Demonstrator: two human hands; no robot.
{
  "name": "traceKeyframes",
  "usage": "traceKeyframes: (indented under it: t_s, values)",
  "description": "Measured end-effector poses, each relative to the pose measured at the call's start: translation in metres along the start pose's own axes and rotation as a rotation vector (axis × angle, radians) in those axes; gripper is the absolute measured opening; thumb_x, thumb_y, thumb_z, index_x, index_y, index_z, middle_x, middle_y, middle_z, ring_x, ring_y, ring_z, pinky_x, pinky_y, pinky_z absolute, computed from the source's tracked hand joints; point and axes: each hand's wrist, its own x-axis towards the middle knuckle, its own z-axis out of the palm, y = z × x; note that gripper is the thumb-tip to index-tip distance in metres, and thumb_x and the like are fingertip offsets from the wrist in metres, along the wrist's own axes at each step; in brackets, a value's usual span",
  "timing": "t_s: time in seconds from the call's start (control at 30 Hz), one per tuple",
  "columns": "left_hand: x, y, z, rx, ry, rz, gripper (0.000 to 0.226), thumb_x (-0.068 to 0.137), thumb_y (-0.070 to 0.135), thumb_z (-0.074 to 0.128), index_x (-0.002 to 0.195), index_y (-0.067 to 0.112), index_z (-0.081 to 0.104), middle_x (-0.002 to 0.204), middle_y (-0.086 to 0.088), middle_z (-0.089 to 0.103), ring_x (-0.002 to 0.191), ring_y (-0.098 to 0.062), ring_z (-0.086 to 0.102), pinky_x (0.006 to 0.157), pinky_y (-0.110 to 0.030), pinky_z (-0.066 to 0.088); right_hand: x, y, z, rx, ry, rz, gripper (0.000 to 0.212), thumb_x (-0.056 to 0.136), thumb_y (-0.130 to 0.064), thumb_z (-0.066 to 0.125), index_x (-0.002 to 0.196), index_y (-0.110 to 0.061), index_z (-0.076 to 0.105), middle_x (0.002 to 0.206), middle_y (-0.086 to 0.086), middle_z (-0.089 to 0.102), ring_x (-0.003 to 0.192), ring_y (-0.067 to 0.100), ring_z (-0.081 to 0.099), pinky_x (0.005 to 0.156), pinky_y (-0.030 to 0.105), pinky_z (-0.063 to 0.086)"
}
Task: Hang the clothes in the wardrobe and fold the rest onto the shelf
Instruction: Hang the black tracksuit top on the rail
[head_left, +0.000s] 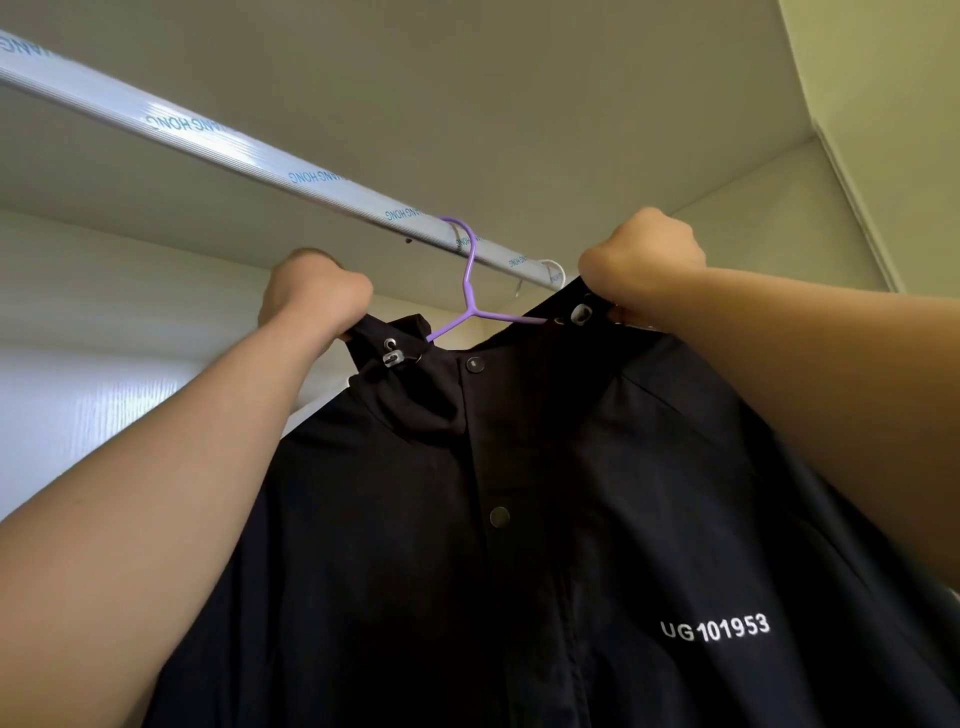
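Wardrobe rail (311, 176) overhead w/ purple hanger (470, 280) hooked on. Your left hand (317, 296) & right hand (641, 260), fingers clenched, grip the black jacket (467, 519) collar.

The single head view looks steeply upward, close beneath the wardrobe rail (249, 150).

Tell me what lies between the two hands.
In the head view, the purple hanger lies between the left hand and right hand, its hook over the rail, above the black jacket.
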Motion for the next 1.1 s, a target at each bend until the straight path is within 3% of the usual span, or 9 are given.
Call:
traceKeyframes:
  t_s: [0.13, 0.23, 0.37, 0.47, 0.57, 0.8, 0.9, 0.97, 1.1]
  values:
    - [-0.002, -0.010, -0.008, 0.023, 0.010, 0.022, 0.027, 0.055, 0.010, 0.048, 0.070, 0.005, 0.069, 0.065, -0.012, 0.068, 0.064, -0.032, 0.062, 0.062, -0.031, 0.047, -0.001, -0.003, -0.009, 0.018, -0.013, 0.021, 0.014, 0.083, -0.007, 0.049, 0.071, -0.007, 0.056, 0.073, 0.009, 0.061, 0.031, 0.024, 0.057, 0.028, 0.024, 0.041]
    - [-0.002, -0.022, -0.013, 0.078, -0.034, 0.008, 0.025, 0.059, 0.004, 0.048, 0.068, 0.008, 0.071, 0.059, -0.011, 0.066, 0.058, -0.030, 0.059, 0.059, -0.029, 0.045, -0.001, -0.001, -0.016, -0.092, -0.063, 0.011, 0.014, 0.082, -0.007, 0.048, 0.071, -0.006, 0.056, 0.068, 0.009, 0.060, 0.042, 0.025, 0.058, 0.039, 0.027, 0.049]
    - [-0.010, -0.034, -0.004, 0.131, -0.420, -0.097, 0.034, 0.085, -0.004, 0.040, 0.074, 0.007, 0.070, 0.057, -0.009, 0.053, 0.043, -0.017, 0.040, 0.045, -0.018, 0.027, 0.001, 0.011, -0.022, -0.206, -0.204, 0.002, 0.017, 0.090, -0.010, 0.050, 0.073, -0.011, 0.051, 0.078, 0.008, 0.055, 0.068, 0.026, 0.055, 0.065, 0.033, 0.051]
    - [-0.015, -0.039, -0.004, 0.207, -0.560, -0.139, 0.038, 0.091, -0.004, 0.037, 0.074, 0.012, 0.067, 0.065, -0.006, 0.052, 0.052, -0.017, 0.040, 0.048, -0.020, 0.033, 0.005, 0.020, -0.023, -0.090, -0.272, 0.006, 0.020, 0.091, -0.008, 0.056, 0.073, -0.015, 0.050, 0.078, 0.006, 0.053, 0.065, 0.022, 0.053, 0.066, 0.034, 0.052]
    - [-0.013, -0.046, -0.008, 0.218, -0.540, -0.164, 0.032, 0.088, -0.003, 0.040, 0.077, 0.010, 0.066, 0.068, -0.008, 0.054, 0.054, -0.021, 0.044, 0.053, -0.022, 0.038, 0.001, 0.024, -0.021, -0.100, -0.331, -0.001, 0.021, 0.093, -0.005, 0.055, 0.074, -0.014, 0.050, 0.076, 0.005, 0.052, 0.064, 0.021, 0.051, 0.069, 0.034, 0.049]
    - [-0.026, -0.050, -0.005, 0.071, -0.498, -0.216, 0.019, 0.090, -0.003, 0.041, 0.077, 0.001, 0.055, 0.069, -0.015, 0.054, 0.059, -0.026, 0.051, 0.059, -0.030, 0.042, -0.018, 0.035, -0.008, -0.251, -0.236, -0.033, 0.025, 0.094, -0.006, 0.040, 0.070, -0.009, 0.040, 0.072, 0.008, 0.043, 0.060, 0.024, 0.039, 0.050, 0.029, 0.030]
    - [-0.031, -0.050, -0.002, -0.165, -0.530, -0.238, 0.026, 0.100, 0.021, 0.045, 0.078, 0.010, 0.052, 0.075, -0.010, 0.052, 0.061, -0.023, 0.048, 0.065, -0.029, 0.040, -0.022, 0.045, -0.007, -0.143, -0.162, -0.075, 0.029, 0.095, -0.029, 0.039, 0.076, -0.010, 0.052, 0.077, 0.008, 0.055, 0.065, 0.027, 0.049, 0.055, 0.030, 0.035]
    - [-0.037, -0.049, 0.004, -0.210, -0.416, -0.100, 0.050, 0.104, 0.048, 0.037, 0.078, 0.013, 0.059, 0.078, -0.003, 0.060, 0.071, -0.022, 0.055, 0.069, -0.030, 0.041, -0.027, 0.050, -0.007, -0.103, -0.116, -0.187, 0.046, 0.098, -0.048, 0.034, 0.075, -0.013, 0.053, 0.076, 0.007, 0.058, 0.068, 0.027, 0.052, 0.057, 0.033, 0.036]
    - [-0.056, -0.037, 0.013, -0.131, -0.073, 0.266, 0.060, 0.105, 0.049, 0.030, 0.074, 0.011, 0.064, 0.073, 0.000, 0.059, 0.079, -0.023, 0.051, 0.071, -0.031, 0.033, -0.038, 0.061, -0.002, -0.225, -0.063, -0.459, 0.047, 0.100, -0.059, 0.027, 0.078, -0.022, 0.047, 0.079, -0.001, 0.057, 0.079, 0.030, 0.053, 0.064, 0.036, 0.039]
